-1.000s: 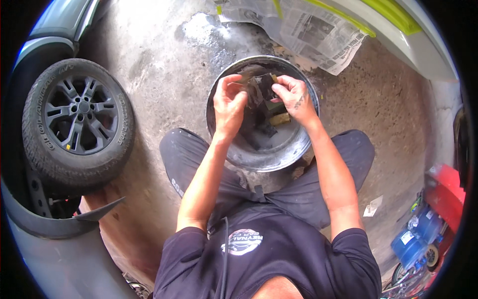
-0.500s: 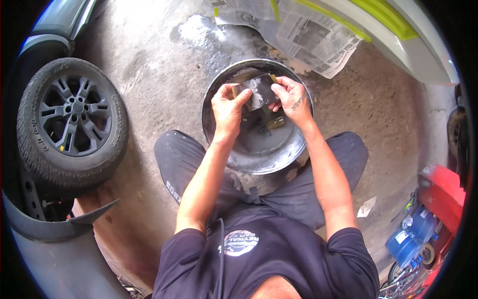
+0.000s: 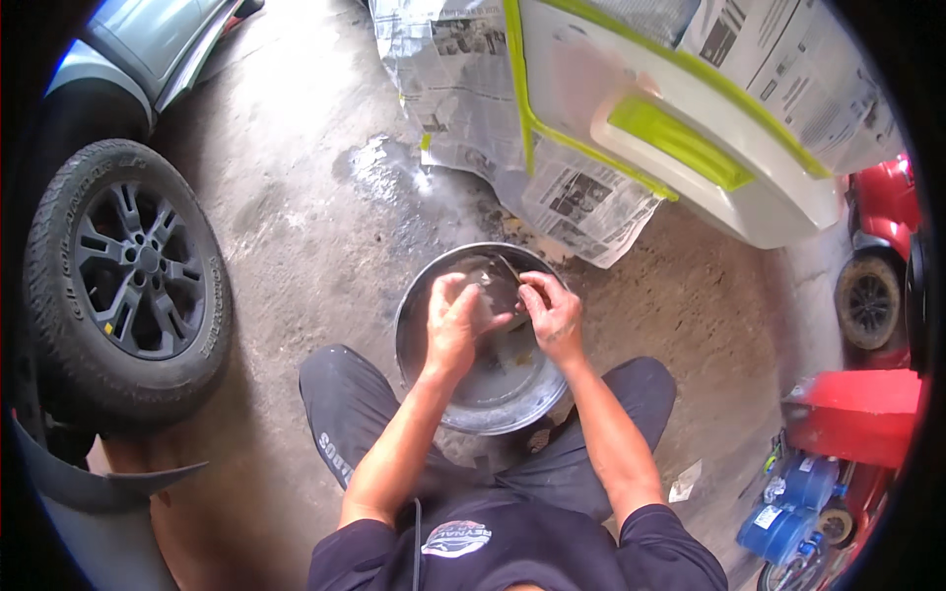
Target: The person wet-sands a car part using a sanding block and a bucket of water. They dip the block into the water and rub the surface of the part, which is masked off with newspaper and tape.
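Note:
My right hand (image 3: 552, 317) pinches a dark piece of sandpaper (image 3: 510, 269), seen nearly edge-on and standing up from the fingers. Beside it, my left hand (image 3: 455, 323) is open, its fingers apart and slightly blurred, with no visible grip on the sheet. Both hands are over a round grey basin (image 3: 485, 426) between my knees. Murky water covers the basin's bottom, and a small yellowish piece (image 3: 522, 359) shows faintly in it.
Ahead to the right is a pale car panel (image 3: 581, 94) masked with newspaper (image 3: 463, 89) and lime-green tape (image 3: 523, 69). A car wheel (image 3: 138, 256) is at left. Wet floor (image 3: 384, 177) lies ahead. Blue water jugs (image 3: 778, 527) and a red part (image 3: 852, 419) are at right.
My left hand has let go of the sandpaper, which both hands held before. The sheet has turned nearly edge-on in my right hand. The view has tilted up, showing more masked panel.

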Demonstrator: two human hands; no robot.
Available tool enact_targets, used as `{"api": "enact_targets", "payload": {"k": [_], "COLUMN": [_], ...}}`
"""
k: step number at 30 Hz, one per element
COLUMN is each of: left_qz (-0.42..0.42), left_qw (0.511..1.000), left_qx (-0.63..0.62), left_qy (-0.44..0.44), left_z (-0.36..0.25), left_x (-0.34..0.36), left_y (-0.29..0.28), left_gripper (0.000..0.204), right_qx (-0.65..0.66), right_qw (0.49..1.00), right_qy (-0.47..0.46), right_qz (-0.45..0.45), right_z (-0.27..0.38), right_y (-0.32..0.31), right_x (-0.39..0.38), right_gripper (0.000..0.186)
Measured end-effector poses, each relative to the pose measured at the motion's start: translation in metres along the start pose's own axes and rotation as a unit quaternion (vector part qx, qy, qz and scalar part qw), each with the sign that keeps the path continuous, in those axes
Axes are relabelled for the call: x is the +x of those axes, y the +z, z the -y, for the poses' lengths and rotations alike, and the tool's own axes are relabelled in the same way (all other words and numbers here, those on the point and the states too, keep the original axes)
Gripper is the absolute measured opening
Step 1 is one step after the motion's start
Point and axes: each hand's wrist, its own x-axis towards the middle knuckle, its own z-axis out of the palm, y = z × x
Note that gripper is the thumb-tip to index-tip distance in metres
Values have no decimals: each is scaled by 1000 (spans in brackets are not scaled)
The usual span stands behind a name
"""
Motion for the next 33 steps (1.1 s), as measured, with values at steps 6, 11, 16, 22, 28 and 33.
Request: {"api": "enact_targets", "payload": {"k": [6, 11, 16, 22, 28, 33], "left_qz": [-40, -43, -32, -26, -94, -25], "left_qw": [987, 873, 772, 756, 812, 806], "left_qx": [11, 142, 296, 368, 197, 279], "left_qy": [154, 465, 561, 540, 542, 522], "left_z": [-51, -71, -26, 15, -37, -14], "left_x": [67, 157, 180, 170, 181, 169], "left_y": [96, 206, 248, 231, 226, 216], "left_gripper": [42, 54, 67, 70, 44, 32], "right_qx": [-302, -262, -270, -301, -301, -302], "right_qw": [913, 954, 952, 946, 943, 937], "right_qy": [-270, -147, -138, -118, -135, -173], "right_qz": [-37, 6, 39, 27, 32, 30], "right_z": [7, -31, -21, -18, -25, -28], "right_y": [-42, -46, -42, -45, -47, -43], "right_x": [-4, -6, -4, -2, -2, 3], "right_gripper": [20, 33, 37, 39, 40, 40]}}
